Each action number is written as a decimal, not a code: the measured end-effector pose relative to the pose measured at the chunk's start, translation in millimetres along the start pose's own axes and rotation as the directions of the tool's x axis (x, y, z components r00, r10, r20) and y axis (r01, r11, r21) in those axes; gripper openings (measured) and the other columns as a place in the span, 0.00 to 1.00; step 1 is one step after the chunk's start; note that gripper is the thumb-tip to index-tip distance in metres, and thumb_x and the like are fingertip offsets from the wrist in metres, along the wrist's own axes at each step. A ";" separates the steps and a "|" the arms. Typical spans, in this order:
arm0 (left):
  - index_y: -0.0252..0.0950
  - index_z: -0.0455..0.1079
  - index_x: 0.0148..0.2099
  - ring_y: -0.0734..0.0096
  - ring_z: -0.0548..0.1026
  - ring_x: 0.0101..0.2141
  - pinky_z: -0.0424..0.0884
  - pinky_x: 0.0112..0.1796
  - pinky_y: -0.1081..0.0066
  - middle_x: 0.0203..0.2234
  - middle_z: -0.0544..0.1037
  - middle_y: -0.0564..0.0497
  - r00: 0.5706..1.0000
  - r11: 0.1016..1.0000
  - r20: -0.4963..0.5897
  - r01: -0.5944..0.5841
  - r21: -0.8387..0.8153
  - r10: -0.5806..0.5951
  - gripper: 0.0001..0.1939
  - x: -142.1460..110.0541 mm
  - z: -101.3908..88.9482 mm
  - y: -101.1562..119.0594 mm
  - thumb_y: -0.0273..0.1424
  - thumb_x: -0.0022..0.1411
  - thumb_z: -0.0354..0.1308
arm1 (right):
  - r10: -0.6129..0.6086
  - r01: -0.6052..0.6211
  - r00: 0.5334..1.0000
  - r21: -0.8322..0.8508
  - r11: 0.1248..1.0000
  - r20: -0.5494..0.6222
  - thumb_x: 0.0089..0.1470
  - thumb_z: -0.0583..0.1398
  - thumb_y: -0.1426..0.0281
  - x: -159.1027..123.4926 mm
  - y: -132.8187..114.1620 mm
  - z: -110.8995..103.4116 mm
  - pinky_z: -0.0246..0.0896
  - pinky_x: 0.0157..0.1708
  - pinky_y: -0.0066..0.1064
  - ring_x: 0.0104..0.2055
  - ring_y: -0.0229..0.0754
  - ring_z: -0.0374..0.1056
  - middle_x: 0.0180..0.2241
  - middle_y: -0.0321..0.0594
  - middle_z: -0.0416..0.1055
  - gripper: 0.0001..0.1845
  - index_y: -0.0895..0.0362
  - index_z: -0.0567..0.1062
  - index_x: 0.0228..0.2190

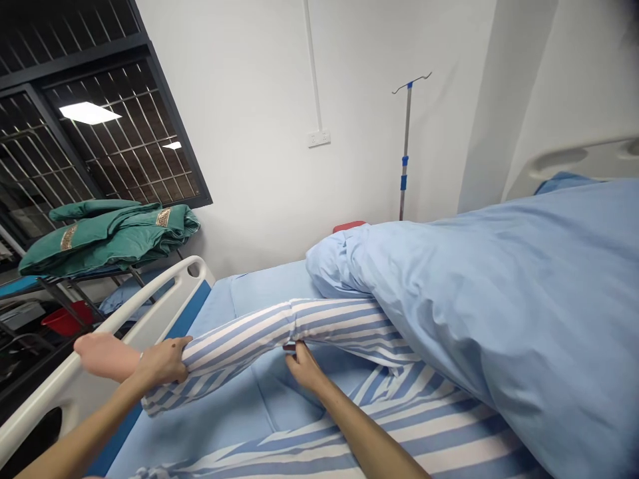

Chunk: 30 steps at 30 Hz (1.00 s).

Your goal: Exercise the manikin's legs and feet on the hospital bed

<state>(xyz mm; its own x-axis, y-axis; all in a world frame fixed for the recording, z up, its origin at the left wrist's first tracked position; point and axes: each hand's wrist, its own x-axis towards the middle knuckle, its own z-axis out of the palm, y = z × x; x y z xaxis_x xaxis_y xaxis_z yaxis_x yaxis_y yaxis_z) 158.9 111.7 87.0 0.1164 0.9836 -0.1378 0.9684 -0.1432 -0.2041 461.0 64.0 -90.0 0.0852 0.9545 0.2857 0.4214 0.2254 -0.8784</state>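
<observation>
- Left hand (162, 362): fingers (180, 347) closed on the cuff of a blue-and-white striped cotton sleeve (239, 332), holding it above the bed.
- Right hand (304, 367): fingers (297, 352) pinch the sleeve midway, keeping it stretched between both hands.
- Past the sleeve's cuff, a pale bare limb (106, 356) lies just beside a curved white plastic bed rail (140, 299).
- Below the sleeve spreads a light-blue bed sheet (269, 399); behind it bulks a light-blue quilt (499, 313).

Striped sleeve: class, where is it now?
Lower centre of the head view, the striped sleeve lies on the blue mattress, gripped by the left hand and right hand.
</observation>
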 end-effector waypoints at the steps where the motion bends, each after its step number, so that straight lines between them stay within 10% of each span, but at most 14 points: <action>1: 0.42 0.65 0.52 0.49 0.72 0.44 0.66 0.34 0.65 0.43 0.75 0.43 1.000 0.999 -0.014 0.025 -0.048 -0.026 0.35 0.3 8.6 5.2 0.32 0.35 0.56 | -0.044 0.041 0.998 -0.047 0.998 -0.053 0.50 0.50 0.74 2.2 -2.2 -4.6 0.61 0.46 0.35 0.44 0.45 0.67 0.41 0.50 0.70 0.15 0.62 0.67 0.40; 9: 0.44 0.66 0.45 0.66 0.73 0.34 0.64 0.30 0.73 0.31 0.76 0.55 0.997 0.861 -0.071 -0.006 -0.508 -0.035 0.24 8.8 88.2 104.9 0.31 0.41 0.55 | -0.426 0.176 0.826 -0.550 0.817 -0.369 0.48 0.48 0.78 20.1 -9.3 -41.1 0.62 0.46 0.43 0.45 0.50 0.63 0.41 0.53 0.66 0.24 0.66 0.63 0.48; 14: 0.40 0.65 0.47 0.65 0.74 0.34 0.66 0.31 0.72 0.31 0.77 0.53 0.999 0.769 -0.040 -0.001 -0.640 -0.031 0.25 12.0 120.9 141.1 0.30 0.42 0.54 | -0.425 0.149 0.831 -0.592 0.792 -0.360 0.45 0.48 0.79 20.5 -6.4 -40.0 0.63 0.46 0.44 0.44 0.51 0.62 0.40 0.54 0.66 0.26 0.66 0.63 0.49; 22: 0.41 0.64 0.47 0.63 0.74 0.37 0.66 0.33 0.71 0.34 0.77 0.52 0.999 0.804 -0.050 -0.030 -0.594 0.001 0.26 10.2 116.1 124.1 0.29 0.41 0.55 | -0.367 0.130 0.864 -0.552 0.824 -0.344 0.47 0.48 0.78 16.3 -2.9 -38.0 0.62 0.46 0.45 0.45 0.52 0.61 0.39 0.53 0.66 0.24 0.66 0.64 0.48; 30: 0.45 0.65 0.46 0.58 0.73 0.38 0.63 0.30 0.69 0.36 0.77 0.51 0.998 0.934 -0.070 -0.022 -0.355 -0.003 0.26 0.4 71.4 54.7 0.31 0.39 0.54 | -0.266 0.090 0.921 -0.510 0.855 -0.284 0.48 0.50 0.76 9.1 -4.7 -28.8 0.62 0.47 0.43 0.45 0.51 0.62 0.41 0.53 0.66 0.23 0.66 0.64 0.48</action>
<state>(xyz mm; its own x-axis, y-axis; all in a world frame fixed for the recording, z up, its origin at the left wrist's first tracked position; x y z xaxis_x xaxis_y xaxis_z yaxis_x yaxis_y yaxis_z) 196.1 96.4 6.6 0.1288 0.9893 -0.0687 0.9807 -0.1168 0.1568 485.8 66.0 -72.2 0.2229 0.7639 0.6056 0.8286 0.1788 -0.5305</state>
